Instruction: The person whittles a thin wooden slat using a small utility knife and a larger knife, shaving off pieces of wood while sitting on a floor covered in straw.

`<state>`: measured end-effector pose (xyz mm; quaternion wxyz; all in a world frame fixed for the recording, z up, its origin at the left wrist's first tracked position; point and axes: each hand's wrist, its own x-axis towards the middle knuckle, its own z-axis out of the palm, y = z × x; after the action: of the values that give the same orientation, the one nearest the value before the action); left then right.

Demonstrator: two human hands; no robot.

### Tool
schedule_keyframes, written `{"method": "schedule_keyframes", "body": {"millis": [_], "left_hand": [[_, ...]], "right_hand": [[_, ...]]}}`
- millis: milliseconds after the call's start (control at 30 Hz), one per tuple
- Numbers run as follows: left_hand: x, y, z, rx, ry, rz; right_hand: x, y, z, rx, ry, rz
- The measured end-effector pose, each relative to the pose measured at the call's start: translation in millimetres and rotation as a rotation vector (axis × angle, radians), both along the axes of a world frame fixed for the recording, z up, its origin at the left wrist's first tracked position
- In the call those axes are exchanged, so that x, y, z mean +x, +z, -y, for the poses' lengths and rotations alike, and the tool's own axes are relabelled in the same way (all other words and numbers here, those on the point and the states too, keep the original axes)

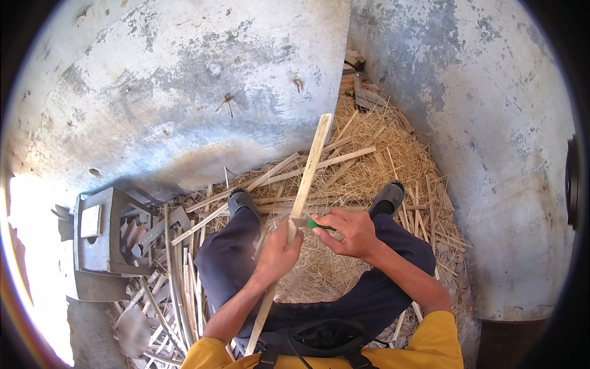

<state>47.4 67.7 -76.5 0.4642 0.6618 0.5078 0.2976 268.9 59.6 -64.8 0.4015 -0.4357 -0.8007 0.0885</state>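
Observation:
A long, pale wooden strip (312, 161) runs slantwise in front of me, its far end raised toward the wall and its near end down by my lap. My left hand (279, 253) is closed around the strip at about its middle. In my right hand (351, 232) is a small knife (321, 224) with a green handle, gripped between curled fingers and thumb. Its short blade lies against the strip's right edge, just beyond my left hand. The blade is partly hard to make out at this size.
Thin wood shavings (384, 150) cover the floor around my shoes (388, 195). Loose wooden strips (184, 295) lie to the left, near a weathered wooden box (101, 249). Worn, peeling walls (203, 80) rise ahead and at the right.

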Motion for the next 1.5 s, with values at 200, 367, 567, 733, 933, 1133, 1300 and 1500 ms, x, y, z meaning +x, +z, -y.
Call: {"method": "schedule_keyframes", "body": {"millis": [200,367,567,733,933,1133,1300,1500], "left_hand": [[0,-2,-1,-0.016,0.002,-0.008],[1,4,-1,-0.012,-0.002,0.011],[-1,-2,-2,0.03,-0.007,0.011],[-2,-1,-2,0.013,-0.011,-0.003],[-1,-2,0,0.002,-0.023,-0.024],[-2,-1,2,-0.027,-0.037,-0.07],[-3,5,2,-0.045,-0.069,-0.077],[-1,-2,5,-0.016,-0.063,-0.077]], "right_hand": [[0,1,0,0.024,-0.027,0.002],[2,-1,-2,0.04,-0.039,0.014],[3,2,-6,0.046,-0.069,-0.006],[3,4,-7,0.066,-0.072,0.004],[10,2,-14,0.074,-0.088,-0.019],[22,-2,-33,0.143,-0.175,-0.112],[29,2,-32,0.039,-0.172,-0.009],[41,0,-47,0.081,-0.19,-0.121]]}}
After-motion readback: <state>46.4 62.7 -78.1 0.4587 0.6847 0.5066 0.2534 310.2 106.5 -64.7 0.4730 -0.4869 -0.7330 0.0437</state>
